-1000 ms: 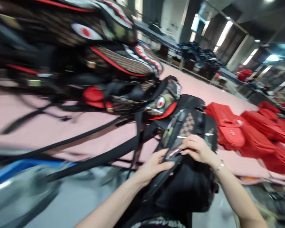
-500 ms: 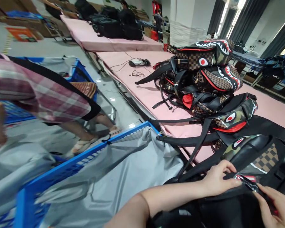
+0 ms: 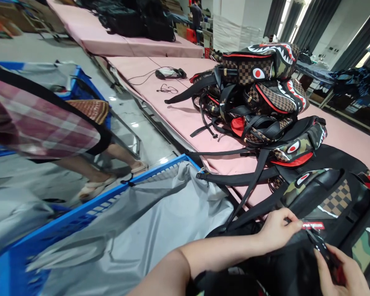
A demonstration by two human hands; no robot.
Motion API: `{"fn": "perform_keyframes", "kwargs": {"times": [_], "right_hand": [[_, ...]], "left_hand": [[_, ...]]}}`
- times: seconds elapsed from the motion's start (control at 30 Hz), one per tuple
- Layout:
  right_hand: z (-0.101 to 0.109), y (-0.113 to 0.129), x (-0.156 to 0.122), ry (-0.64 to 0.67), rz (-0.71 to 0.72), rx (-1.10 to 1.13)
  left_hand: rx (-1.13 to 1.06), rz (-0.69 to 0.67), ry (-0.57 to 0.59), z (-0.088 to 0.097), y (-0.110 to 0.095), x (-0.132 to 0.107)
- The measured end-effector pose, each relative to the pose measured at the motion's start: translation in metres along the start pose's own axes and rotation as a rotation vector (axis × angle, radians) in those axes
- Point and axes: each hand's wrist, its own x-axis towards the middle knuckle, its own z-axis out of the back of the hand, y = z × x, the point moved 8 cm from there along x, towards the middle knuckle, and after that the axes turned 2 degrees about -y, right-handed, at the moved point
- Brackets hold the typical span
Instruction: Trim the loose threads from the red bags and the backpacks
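Observation:
At the lower right, a black backpack with camouflage and brown checkered panels lies in front of me. My left hand is closed, thumb and index finger pinched together beside a red label; what it pinches is too small to make out. My right hand is closed around small black thread snips. Their metal tips point up and left toward the left fingertips, just below the label. Part of the snips is hidden by the right fingers.
Shark-mouth backpacks are piled on the pink table, their straps hanging toward me. A blue crate lined with grey cloth stands at left. Beyond it walks a person in a plaid garment. Eyeglasses lie on the table.
The view has shifted slightly, so the table and piled backpacks appear further left and higher. The snips' tips now sit a little apart from my left fingertips, and the red label shows more fully.

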Motion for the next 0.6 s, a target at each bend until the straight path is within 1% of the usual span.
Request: {"fn": "perform_keyframes", "kwargs": {"times": [0.1, 0.17, 0.23, 0.27, 0.3, 0.37, 0.43, 0.5, 0.6], "right_hand": [[-0.002, 0.003, -0.005, 0.025, -0.113, 0.011], [-0.002, 0.009, -0.005, 0.045, -0.139, 0.055], [-0.001, 0.013, -0.002, 0.071, -0.164, 0.093], [-0.002, 0.012, 0.0, 0.104, -0.197, 0.104], [-0.004, 0.01, 0.002, 0.145, -0.237, 0.106], [-0.004, 0.004, 0.004, 0.165, -0.312, 0.111], [0.0, 0.001, 0.004, 0.154, -0.363, 0.108], [0.002, 0.001, 0.002, 0.154, -0.377, 0.105], [0.002, 0.006, -0.003, 0.178, -0.349, 0.137]], "left_hand": [[-0.074, 0.001, 0.043, -0.004, -0.006, -0.002], [-0.111, 0.003, 0.062, -0.005, -0.009, -0.004], [-0.153, 0.039, 0.071, -0.004, -0.008, -0.004], [-0.238, 0.092, 0.032, -0.001, -0.003, -0.002], [-0.276, 0.12, 0.031, -0.001, -0.001, 0.001], [-0.366, 0.198, 0.05, -0.004, 0.005, 0.007], [-0.466, 0.255, 0.018, -0.003, 0.009, 0.011], [-0.546, 0.276, -0.03, 0.0, 0.011, 0.012], [-0.58, 0.282, -0.056, 0.005, 0.015, 0.012]]}}
